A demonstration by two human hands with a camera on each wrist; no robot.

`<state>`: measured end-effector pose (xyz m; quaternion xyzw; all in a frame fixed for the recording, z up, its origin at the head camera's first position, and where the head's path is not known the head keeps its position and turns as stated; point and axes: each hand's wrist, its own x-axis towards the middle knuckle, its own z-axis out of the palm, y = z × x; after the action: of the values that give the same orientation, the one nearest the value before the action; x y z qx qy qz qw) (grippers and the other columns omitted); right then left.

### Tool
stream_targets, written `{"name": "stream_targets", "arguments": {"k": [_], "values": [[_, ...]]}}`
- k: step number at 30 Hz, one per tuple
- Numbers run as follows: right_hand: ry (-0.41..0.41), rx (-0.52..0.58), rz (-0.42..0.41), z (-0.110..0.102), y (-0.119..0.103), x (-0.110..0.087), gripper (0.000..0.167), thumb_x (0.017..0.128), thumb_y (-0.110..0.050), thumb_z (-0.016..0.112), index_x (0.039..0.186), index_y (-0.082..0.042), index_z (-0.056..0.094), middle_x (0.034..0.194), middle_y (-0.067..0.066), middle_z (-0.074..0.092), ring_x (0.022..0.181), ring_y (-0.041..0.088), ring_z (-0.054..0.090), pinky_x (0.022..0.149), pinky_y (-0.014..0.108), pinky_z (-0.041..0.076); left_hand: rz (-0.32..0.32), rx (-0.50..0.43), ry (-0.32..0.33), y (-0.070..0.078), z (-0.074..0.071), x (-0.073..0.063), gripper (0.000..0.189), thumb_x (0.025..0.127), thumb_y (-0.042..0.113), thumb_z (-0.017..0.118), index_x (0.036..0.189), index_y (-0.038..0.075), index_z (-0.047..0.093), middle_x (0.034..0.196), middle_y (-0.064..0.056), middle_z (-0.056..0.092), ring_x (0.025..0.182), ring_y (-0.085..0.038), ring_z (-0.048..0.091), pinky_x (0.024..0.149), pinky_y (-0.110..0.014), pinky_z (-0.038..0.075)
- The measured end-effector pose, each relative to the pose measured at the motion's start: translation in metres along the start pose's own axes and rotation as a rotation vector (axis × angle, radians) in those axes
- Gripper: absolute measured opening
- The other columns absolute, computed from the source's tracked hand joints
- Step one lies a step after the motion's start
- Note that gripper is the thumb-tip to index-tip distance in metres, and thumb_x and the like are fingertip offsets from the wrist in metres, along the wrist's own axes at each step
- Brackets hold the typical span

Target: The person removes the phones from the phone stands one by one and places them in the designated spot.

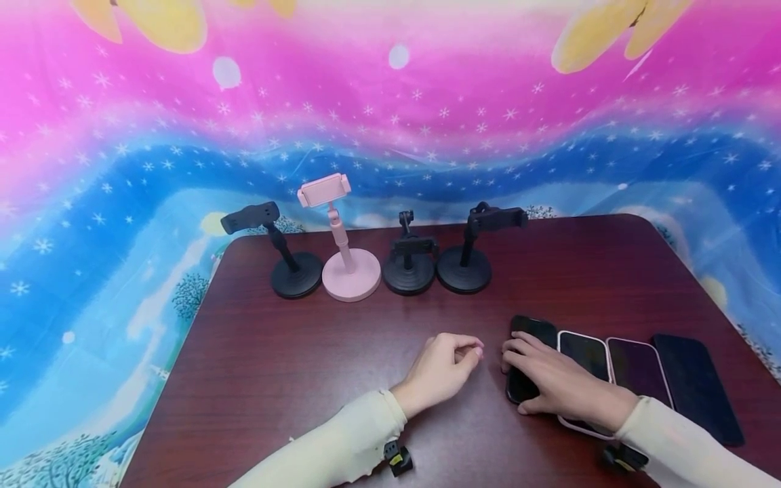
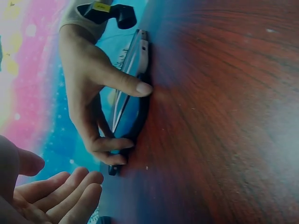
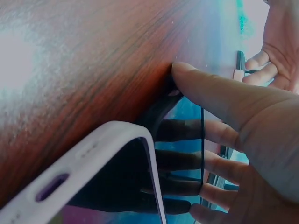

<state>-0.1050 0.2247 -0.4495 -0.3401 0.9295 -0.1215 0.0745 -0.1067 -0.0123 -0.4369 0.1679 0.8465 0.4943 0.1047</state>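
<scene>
On the right of the table, my right hand lies over a black smartphone, gripping it by its edges. In the left wrist view the fingertips curl over one side of the phone and the thumb is at its near end. The glossy screen mirrors the fingers in the right wrist view. My left hand hovers left of that phone, fingers loosely bent, holding nothing. Beside the gripped phone lies a phone with a pale rim, partly hidden by the right hand and forearm.
Farther right lie a pink-rimmed phone and a larger black phone. Along the table's back stand a black phone stand, a pink one, a folded black one and another black one. A patterned cloth hangs behind.
</scene>
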Motion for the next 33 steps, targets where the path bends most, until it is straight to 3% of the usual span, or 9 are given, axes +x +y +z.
{"name": "stream_targets", "arguments": {"k": [10,22,33], "values": [[-0.021,0.036,-0.031,-0.001,0.005,-0.003,0.052,0.058,-0.029,0.095,0.096,-0.030,0.059,0.131,0.004,0.058,0.135,0.038,0.047,0.090,0.051,0.056,0.025,0.068,0.003,-0.006,0.001,-0.009,0.029,0.101,0.024,0.059,0.121,0.009,0.073,0.108,0.002,0.078,0.093,0.003,0.071,0.082,-0.016,0.058],[-0.062,0.038,-0.037,-0.003,0.008,-0.006,0.053,0.056,-0.028,0.096,0.095,-0.030,0.059,0.132,0.003,0.059,0.136,0.037,0.045,0.087,0.048,0.057,0.044,0.093,-0.010,-0.010,-0.001,-0.014,0.026,0.101,0.022,0.059,0.118,0.009,0.074,0.104,0.002,0.079,0.090,0.000,0.072,0.082,-0.023,0.061],[-0.089,0.014,-0.079,-0.005,0.015,-0.014,0.056,0.055,-0.029,0.097,0.095,-0.032,0.059,0.133,0.003,0.059,0.134,0.037,0.047,0.087,0.048,0.056,0.029,0.100,-0.010,-0.010,-0.003,-0.016,0.027,0.101,0.024,0.059,0.118,0.010,0.075,0.107,0.003,0.079,0.092,0.002,0.072,0.083,-0.022,0.059]]}}
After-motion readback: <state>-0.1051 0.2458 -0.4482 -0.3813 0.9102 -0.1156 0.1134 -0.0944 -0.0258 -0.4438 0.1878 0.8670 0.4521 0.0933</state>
